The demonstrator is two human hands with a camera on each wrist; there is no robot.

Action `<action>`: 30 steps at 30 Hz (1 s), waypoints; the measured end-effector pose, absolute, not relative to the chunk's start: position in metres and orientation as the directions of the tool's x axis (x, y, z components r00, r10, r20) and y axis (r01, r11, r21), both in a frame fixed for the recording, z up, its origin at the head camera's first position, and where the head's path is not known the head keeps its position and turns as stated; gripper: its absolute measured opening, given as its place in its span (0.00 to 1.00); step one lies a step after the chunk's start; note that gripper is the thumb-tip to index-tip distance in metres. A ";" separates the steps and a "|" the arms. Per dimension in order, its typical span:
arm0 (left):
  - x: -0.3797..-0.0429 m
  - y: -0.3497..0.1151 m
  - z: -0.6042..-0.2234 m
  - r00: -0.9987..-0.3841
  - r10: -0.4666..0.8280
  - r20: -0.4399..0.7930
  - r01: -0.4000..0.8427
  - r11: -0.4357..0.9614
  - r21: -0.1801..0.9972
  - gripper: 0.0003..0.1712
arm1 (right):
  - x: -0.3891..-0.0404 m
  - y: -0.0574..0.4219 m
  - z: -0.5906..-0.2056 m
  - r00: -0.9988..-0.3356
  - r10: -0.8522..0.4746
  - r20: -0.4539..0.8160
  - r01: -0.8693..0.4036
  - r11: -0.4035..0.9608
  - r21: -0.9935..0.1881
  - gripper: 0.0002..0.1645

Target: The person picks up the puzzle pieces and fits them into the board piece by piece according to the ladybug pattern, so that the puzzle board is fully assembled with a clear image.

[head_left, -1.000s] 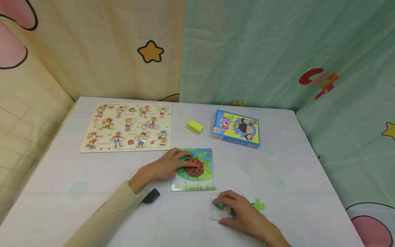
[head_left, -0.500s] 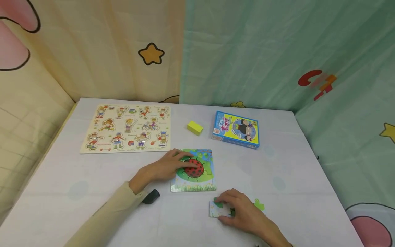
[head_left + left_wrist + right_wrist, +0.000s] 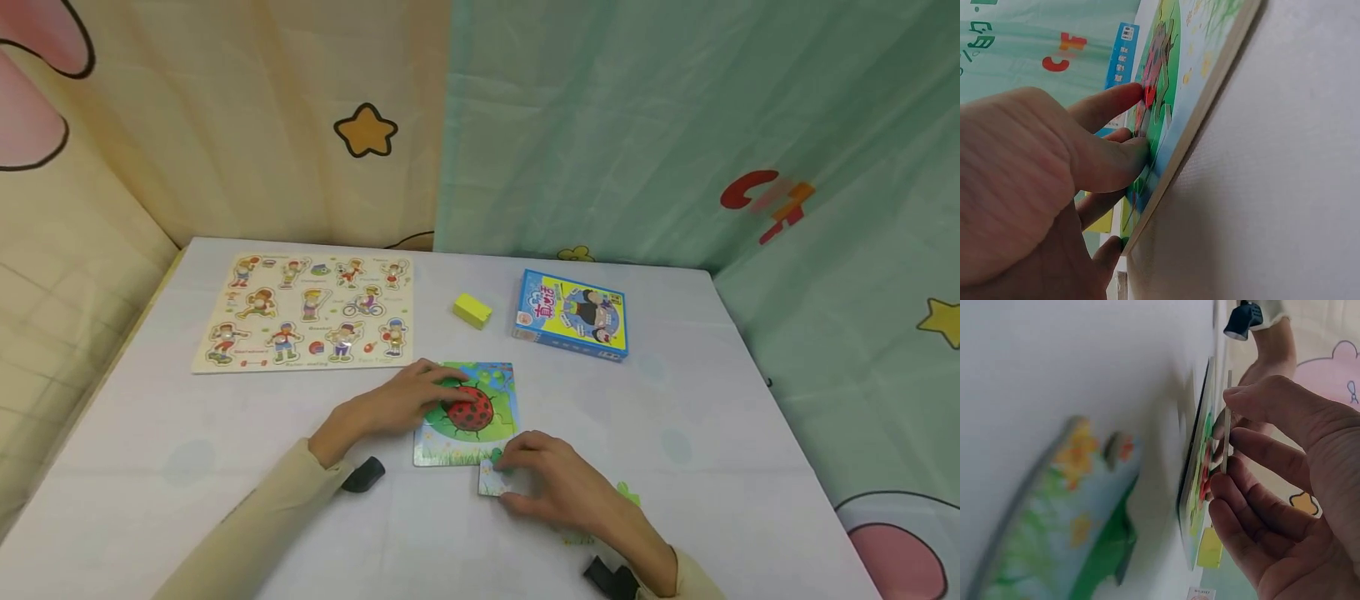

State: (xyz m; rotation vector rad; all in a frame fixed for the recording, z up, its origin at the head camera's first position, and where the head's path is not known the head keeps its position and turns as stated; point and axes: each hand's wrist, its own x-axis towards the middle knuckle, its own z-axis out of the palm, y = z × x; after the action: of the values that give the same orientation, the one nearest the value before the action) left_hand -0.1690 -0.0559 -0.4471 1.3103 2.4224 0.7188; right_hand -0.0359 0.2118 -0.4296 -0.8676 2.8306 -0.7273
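Note:
A square ladybug jigsaw puzzle (image 3: 461, 454) lies near the middle of the white table. My left hand (image 3: 401, 400) rests on its left part, with fingertips on the ladybug; in the left wrist view the thumb and fingers (image 3: 1110, 103) touch the puzzle's face. Between thumb and fingers, my right hand (image 3: 558, 479) pinches a puzzle piece (image 3: 491, 480) with a pale flowery print and some green. It overlaps the puzzle's lower right corner in the head view. The right wrist view shows the held piece edge-on, above the table. Another loose puzzle piece (image 3: 1069, 512) lies below that hand.
A wooden board with sports figures (image 3: 300, 312) lies at the back left. Behind the puzzle stand a yellow block (image 3: 472, 311) and a blue and yellow card-game box (image 3: 570, 315). A green piece (image 3: 628, 493) shows beyond my right wrist. Curtains hang along the table's back edge.
My right hand has lifted a puzzle piece from the loose pieces and carried it left and away from me, to the puzzle's lower right corner. My left hand stays on the puzzle.

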 end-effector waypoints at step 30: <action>-0.173 -0.059 -0.448 -0.520 0.854 -0.019 0.689 0.433 0.582 0.26 | -0.099 0.151 -0.431 -0.747 -0.663 -0.044 -0.590 0.692 -0.416 0.16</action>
State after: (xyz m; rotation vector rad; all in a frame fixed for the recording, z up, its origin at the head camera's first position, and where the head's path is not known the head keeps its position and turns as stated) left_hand -0.1730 -0.0590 -0.4478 1.3271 2.3792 0.7493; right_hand -0.0991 0.1512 -0.4309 -1.0143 2.7110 -0.5680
